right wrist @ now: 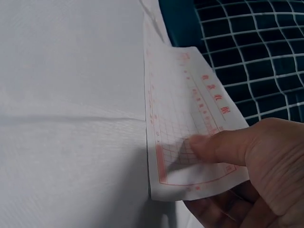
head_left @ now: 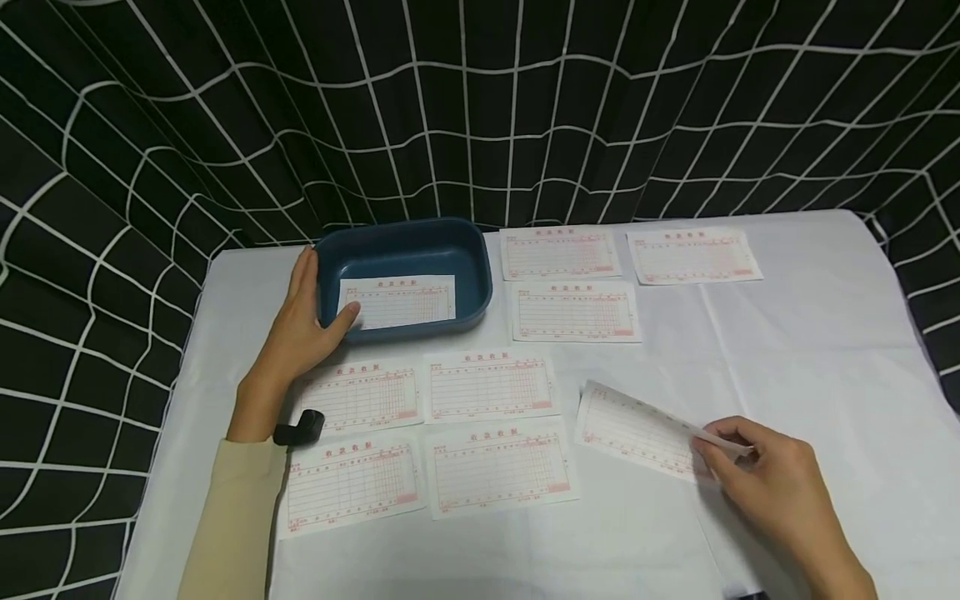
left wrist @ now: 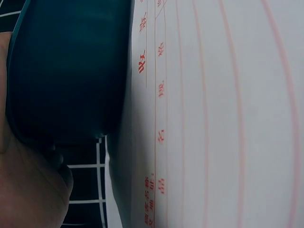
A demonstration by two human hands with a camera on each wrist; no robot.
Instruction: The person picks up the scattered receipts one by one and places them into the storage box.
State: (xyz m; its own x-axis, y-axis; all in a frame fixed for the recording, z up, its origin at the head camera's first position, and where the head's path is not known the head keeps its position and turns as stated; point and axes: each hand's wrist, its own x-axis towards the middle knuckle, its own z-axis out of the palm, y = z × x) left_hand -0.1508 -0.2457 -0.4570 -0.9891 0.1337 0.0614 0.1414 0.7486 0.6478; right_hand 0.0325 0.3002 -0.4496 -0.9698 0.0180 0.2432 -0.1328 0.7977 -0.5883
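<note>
Your left sleeve (head_left: 232,517), foremost in the head view, entered from the lower edge, with a black device (head_left: 302,427) at the wrist. Your left hand (head_left: 300,321) was spread, its fingers extended along the outer left wall of the blue tray (head_left: 412,250) and its thumb over the front rim; it had no slip in its grasp. One printed slip (head_left: 397,302) lay inside the tray. Your right hand (head_left: 783,479) pinched the right end of the held slip (head_left: 637,425), thumb against fingers. That slip was to the right of the lower group of four slips (head_left: 498,471), its upper edge raised; whether its left end cleared the white cloth (head_left: 637,542) could not be told. Three further slips (head_left: 576,312) lay to the right of the tray. Judged from this position, the step in hand was picking up a single slip while the tray was steadied. The next move appeared to call for a light pinch, a lift clear of the cloth without creasing, and the left hand left against the tray.
</note>
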